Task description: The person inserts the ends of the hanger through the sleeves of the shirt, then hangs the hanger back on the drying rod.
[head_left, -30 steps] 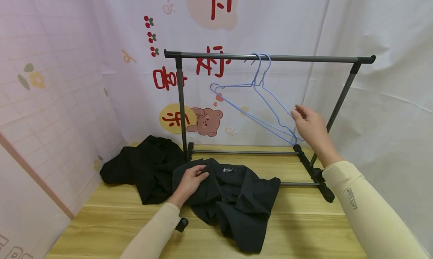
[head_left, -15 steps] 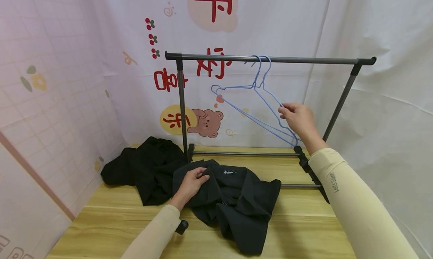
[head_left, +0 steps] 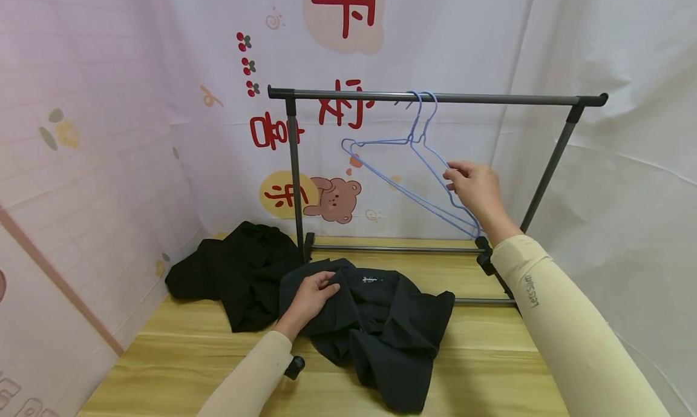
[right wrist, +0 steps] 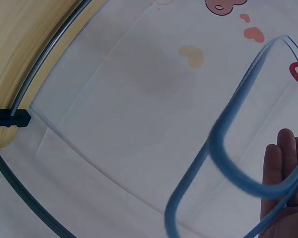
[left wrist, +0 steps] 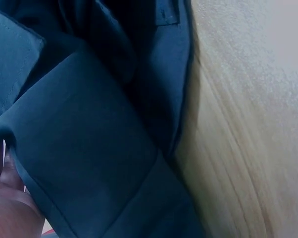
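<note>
A black collared shirt with a small white label inside its neck lies crumpled on the table. My left hand pinches the shirt near its collar, thumb in front. In the left wrist view, dark cloth drapes past the left fingers. Two blue wire hangers hang side by side from the rack's bar. My right hand pinches the sloping right arm of one hanger. The right wrist view has the right fingers behind the hanger's blue wire.
A grey metal clothes rack stands on the wooden table by the printed backdrop. Another black garment lies heaped at the left, beside the rack's left post. A small black object shows beneath the left wrist.
My right hand has moved left from beside the hangers onto the right arm of one. The left hand stays at the shirt's collar. The hangers still hang on the bar.
</note>
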Demonstrator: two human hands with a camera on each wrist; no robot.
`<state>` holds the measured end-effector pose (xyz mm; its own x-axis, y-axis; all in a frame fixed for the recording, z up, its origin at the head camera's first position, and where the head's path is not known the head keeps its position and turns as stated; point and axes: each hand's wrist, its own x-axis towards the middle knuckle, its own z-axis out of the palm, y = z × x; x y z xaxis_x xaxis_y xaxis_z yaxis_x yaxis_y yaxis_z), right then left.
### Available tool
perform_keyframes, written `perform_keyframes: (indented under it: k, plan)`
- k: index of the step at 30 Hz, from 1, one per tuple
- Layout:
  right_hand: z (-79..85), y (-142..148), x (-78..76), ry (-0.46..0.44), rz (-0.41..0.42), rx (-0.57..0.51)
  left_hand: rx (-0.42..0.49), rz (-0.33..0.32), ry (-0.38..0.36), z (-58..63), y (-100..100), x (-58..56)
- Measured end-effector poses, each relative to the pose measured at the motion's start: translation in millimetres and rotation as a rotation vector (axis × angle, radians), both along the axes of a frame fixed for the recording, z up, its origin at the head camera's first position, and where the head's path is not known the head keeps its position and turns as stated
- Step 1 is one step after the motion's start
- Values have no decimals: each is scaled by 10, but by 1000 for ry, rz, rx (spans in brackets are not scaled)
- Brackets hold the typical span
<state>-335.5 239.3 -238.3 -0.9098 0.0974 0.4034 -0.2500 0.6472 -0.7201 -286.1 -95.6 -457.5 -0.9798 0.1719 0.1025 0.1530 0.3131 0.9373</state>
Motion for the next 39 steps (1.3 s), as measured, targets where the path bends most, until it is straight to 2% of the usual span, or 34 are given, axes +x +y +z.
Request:
perform_keyframes:
  k: [7,12,19,28,34,39]
  plan:
    - [26,2,-2,130,-79,-57,0,5,-29,15,19,-1]
    - [13,123,82,194,-105,-123,-22,18,-28,-5,22,-24]
    - [-129,400,201,244,-159,-192,-24,21,-33,-3,30,-33]
    - [-453,784,342,308,-196,-264,-19,5,-36,-27,16,-60]
    - [-761,1013,456,283,-247,-184,-14,2,-34,-26,2,-85]
    - [-1091,1212,555,259,-280,-59,-18,5,-42,-31,-8,-96]
